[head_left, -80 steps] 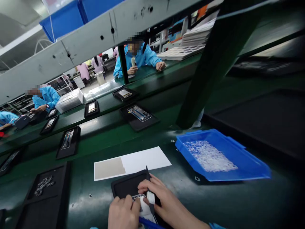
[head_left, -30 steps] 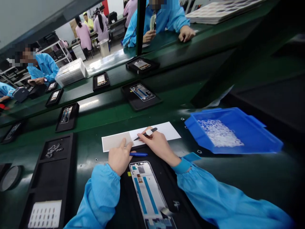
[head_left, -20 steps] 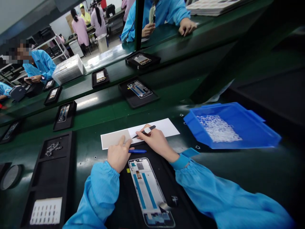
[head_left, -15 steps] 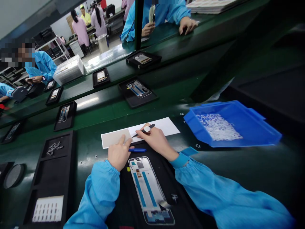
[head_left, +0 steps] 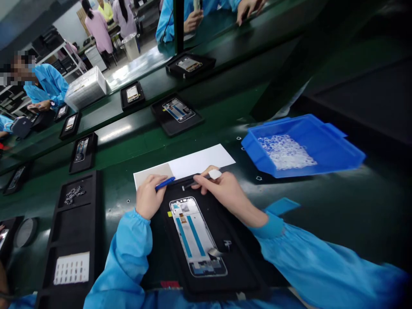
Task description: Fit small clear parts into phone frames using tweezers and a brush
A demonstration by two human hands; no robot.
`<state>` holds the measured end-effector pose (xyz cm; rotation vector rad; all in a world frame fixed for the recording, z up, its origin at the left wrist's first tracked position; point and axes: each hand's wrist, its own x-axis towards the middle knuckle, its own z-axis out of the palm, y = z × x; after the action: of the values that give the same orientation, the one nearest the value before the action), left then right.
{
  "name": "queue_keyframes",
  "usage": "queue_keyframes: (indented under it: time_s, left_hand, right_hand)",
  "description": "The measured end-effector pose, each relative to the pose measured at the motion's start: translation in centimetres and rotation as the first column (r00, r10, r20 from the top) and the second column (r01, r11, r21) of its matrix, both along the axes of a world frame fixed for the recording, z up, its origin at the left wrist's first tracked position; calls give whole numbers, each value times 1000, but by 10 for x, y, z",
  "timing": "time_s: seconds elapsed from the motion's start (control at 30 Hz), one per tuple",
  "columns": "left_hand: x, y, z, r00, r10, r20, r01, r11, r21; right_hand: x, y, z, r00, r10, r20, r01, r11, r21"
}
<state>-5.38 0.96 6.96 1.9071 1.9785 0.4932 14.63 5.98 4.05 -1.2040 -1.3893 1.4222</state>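
My left hand (head_left: 149, 196) is closed on a blue pen (head_left: 165, 183), at the near edge of a white paper strip (head_left: 201, 161) with a beige left part. My right hand (head_left: 230, 196) pinches dark tweezers (head_left: 190, 186), pointed left; a tiny pale piece (head_left: 183, 188) shows at their tip. Below both hands lies an open phone frame (head_left: 200, 240) with two blue strips, on a black tray (head_left: 236, 268). A yellow tab (head_left: 169, 214) sticks out at its upper left. A small clear-and-dark part (head_left: 227, 245) lies to its right.
To the right, a blue bin (head_left: 334, 159) holds many small white pieces. At left is a compartmented black tray (head_left: 96, 223) with small dark parts and a white card (head_left: 72, 268). Several trays with phones line the bench beyond. Co-workers in blue sleeves (head_left: 165, 23) sit across.
My right hand with the tweezers has come off the paper strip, toward the phone tray. My left hand has drawn back from the strip, the pen now tilted upward. The view has shifted.
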Motion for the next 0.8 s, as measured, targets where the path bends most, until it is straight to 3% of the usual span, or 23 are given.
queue_keyframes:
  time_s: [0.1, 0.27, 0.8]
  left_hand:
    - [4, -2, 1, 983, -16, 181, 43, 988, -148]
    - [19, 4, 3, 976, -109, 191, 172, 918, -357]
    - [24, 10, 6, 980, -139, 143, 187, 888, -421]
  right_hand:
    - [6, -21, 1, 993, 40, 113, -42, 999, 15]
    - [7, -28, 0, 971, 28, 235, -56, 992, 115]
    - [7, -29, -1, 935, 16, 354, -117, 957, 267]
